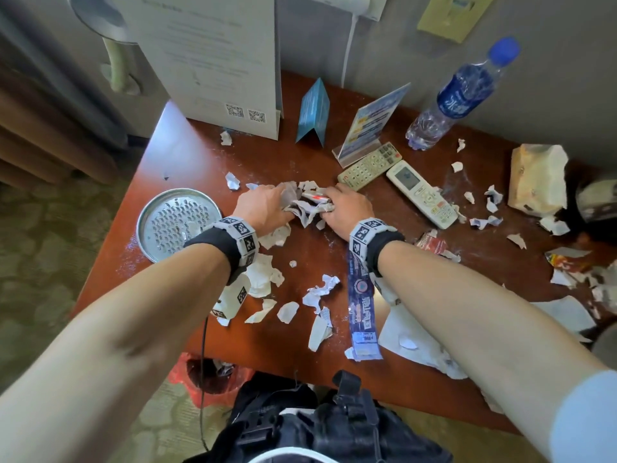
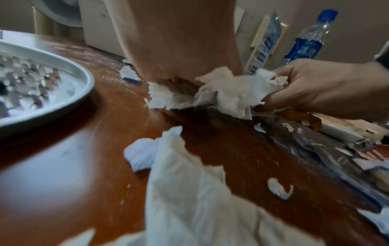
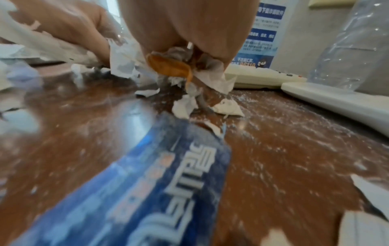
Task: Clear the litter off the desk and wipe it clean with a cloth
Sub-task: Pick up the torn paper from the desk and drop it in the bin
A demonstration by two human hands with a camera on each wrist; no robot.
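Torn white paper scraps litter the red-brown desk. At its middle both hands press together on one heap of crumpled paper. My left hand grips the heap's left side, its fingers buried in the scraps. My right hand curls round the right side. In the right wrist view the right hand holds white scraps together with an orange-brown piece. More loose scraps lie under my forearms and further right.
A round perforated metal tray sits left of the hands. Two remotes, a water bottle and card stands are behind. A blue printed strip lies below my right wrist. A beige crumpled bag is far right; a red bin stands under the near edge.
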